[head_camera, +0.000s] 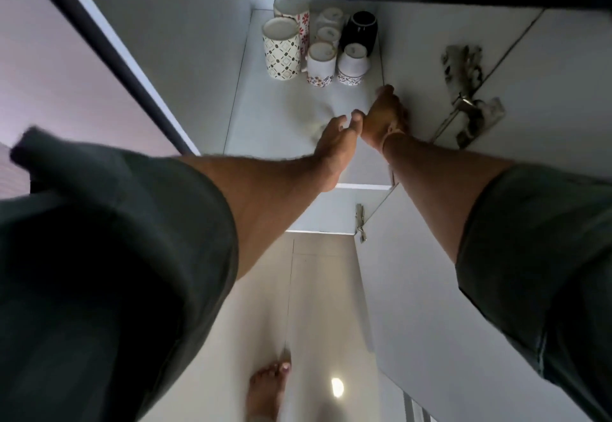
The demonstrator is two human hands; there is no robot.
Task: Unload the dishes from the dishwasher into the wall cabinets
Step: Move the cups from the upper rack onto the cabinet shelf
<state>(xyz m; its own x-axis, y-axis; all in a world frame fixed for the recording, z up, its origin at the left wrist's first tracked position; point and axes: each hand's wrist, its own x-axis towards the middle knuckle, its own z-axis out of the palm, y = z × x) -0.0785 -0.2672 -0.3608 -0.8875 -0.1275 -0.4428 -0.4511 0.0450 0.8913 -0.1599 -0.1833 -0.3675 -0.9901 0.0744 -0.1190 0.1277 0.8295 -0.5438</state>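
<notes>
Your left hand (334,136) blurs over a faint glass-like shape; the rear mugs (328,19) hide behind the front ones.

Home kitchen: white wall cabinet (185,67), shelf of patterned mugs (319,63), hinged door (430,289)

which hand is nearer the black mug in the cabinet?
Right. The right hand reaches up the shelf just below the black mug; the left hand sits lower and further left.

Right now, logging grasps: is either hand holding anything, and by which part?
Nothing is held: the left hand is open and empty, the right hand rests against the cabinet wall.
</notes>
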